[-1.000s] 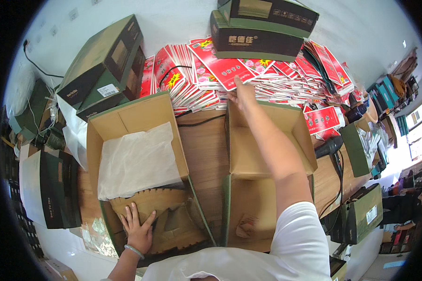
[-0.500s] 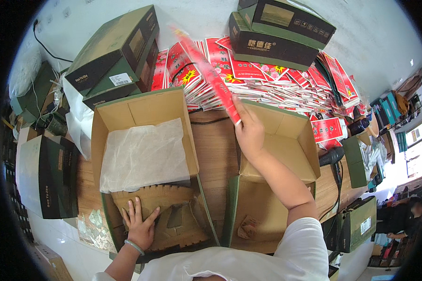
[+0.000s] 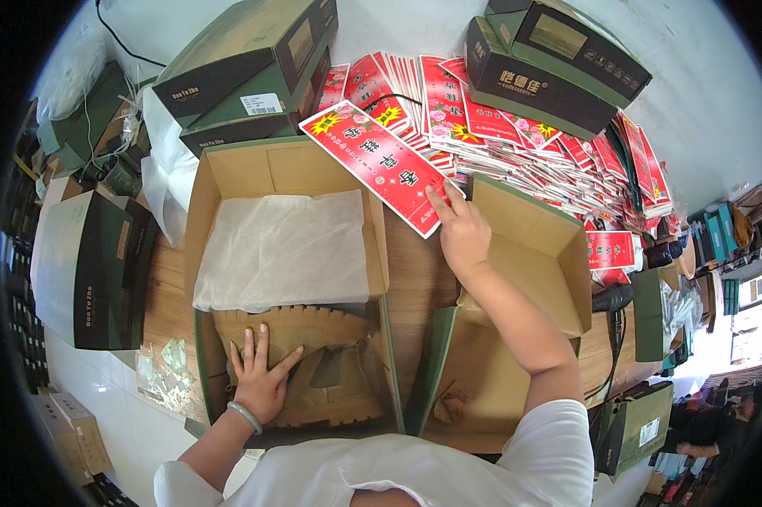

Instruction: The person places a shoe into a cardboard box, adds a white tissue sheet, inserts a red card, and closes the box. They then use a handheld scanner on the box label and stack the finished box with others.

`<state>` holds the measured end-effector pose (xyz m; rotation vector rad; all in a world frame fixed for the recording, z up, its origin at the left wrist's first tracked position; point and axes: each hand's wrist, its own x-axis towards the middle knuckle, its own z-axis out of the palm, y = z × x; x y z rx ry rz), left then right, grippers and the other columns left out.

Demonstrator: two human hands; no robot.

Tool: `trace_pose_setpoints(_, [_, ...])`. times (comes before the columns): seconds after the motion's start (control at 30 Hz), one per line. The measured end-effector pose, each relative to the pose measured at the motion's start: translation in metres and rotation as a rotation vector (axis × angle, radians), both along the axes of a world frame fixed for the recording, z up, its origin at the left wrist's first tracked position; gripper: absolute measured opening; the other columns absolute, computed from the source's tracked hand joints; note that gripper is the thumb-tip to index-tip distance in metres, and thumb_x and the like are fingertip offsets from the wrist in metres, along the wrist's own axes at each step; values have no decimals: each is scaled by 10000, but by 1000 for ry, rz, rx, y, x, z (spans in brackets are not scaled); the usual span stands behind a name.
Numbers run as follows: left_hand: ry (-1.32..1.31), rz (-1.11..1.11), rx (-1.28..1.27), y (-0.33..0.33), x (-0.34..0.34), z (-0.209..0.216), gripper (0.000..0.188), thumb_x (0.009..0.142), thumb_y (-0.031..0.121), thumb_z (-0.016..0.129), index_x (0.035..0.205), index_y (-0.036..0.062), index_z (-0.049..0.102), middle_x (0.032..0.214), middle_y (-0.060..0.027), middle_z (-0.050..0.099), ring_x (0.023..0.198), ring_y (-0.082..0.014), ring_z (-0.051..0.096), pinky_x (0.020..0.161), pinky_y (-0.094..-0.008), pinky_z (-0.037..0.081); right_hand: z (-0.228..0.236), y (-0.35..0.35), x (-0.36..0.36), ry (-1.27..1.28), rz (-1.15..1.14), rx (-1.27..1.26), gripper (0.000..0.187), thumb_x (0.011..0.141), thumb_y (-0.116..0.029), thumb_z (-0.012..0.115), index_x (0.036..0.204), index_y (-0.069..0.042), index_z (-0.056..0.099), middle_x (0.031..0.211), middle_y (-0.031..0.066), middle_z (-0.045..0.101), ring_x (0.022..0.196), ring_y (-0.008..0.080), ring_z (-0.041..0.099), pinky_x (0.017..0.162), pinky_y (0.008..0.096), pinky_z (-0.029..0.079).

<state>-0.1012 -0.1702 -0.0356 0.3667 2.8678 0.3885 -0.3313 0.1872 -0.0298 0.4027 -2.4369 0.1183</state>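
Note:
My left hand [image 3: 261, 384] lies flat with fingers spread on a pair of tan shoes [image 3: 334, 328] with chunky soles. They sit in the near part of an open green and brown shoebox [image 3: 391, 372], and a sheet of white tissue paper [image 3: 284, 249] covers the part beyond them. Between thumb and fingers, my right hand [image 3: 467, 237] grips one end of a flat red packet [image 3: 376, 165] printed with flowers and a yellow burst. The packet slants over the far right corner of that box, its printed side up.
A second open shoebox [image 3: 524, 283] stands on the right with a small crumpled sachet [image 3: 451, 406] inside. Behind lie heaped red packets [image 3: 516, 165], flanked by stacked closed shoeboxes [image 3: 245, 63]. A microphone [image 3: 613, 297] lies at right, and another shoebox [image 3: 93, 270] stands at left.
The red packet, blurred and steeply tilted before, has come down and turned its printed face up in my right hand. My left hand stays on the shoes. The view has shifted slightly.

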Motion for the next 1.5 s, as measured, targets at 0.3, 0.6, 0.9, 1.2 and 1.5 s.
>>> trace_pose_setpoints(0.3, [3,-6,-3,-1,-1,0,591,845,115,590,1379,358,518,1583,-256,97,1447,-501,62,1106,-684,49,1,-2,2,-29,16,23,534,768,-5,582,1247,-233,647,1232,96,640,716,236,658,632,341,556])
trace_pose_setpoints(0.6, [-4,-3,-17,0,0,0,570,864,118,571,1382,347,514,1581,-260,93,1445,-504,58,1106,-682,44,36,-1,-19,-82,93,-192,564,801,-10,608,1313,-247,586,1164,145,658,878,319,678,743,402,569])
trace_pose_setpoints(0.9, [-19,-7,-6,1,-4,2,562,857,116,581,1371,337,528,1581,-262,93,1445,-504,54,1110,-678,41,82,12,-128,87,-214,-120,647,823,16,565,1428,-179,441,1284,256,548,1006,379,647,859,425,542])
trace_pose_setpoints(1.2, [13,7,-13,2,1,-3,579,828,96,595,1359,321,543,1577,-278,88,1446,-505,50,1115,-667,36,79,20,-109,-129,-92,-584,582,852,-61,553,1417,-75,416,1388,225,470,1199,369,536,968,423,477])
trace_pose_setpoints(1.5, [-32,19,-27,7,-6,0,595,792,63,603,1349,266,562,1578,-287,70,1452,-498,27,1133,-635,31,68,285,-166,232,-462,-737,793,781,-136,657,1423,116,265,1381,318,407,1332,416,371,1140,427,285])
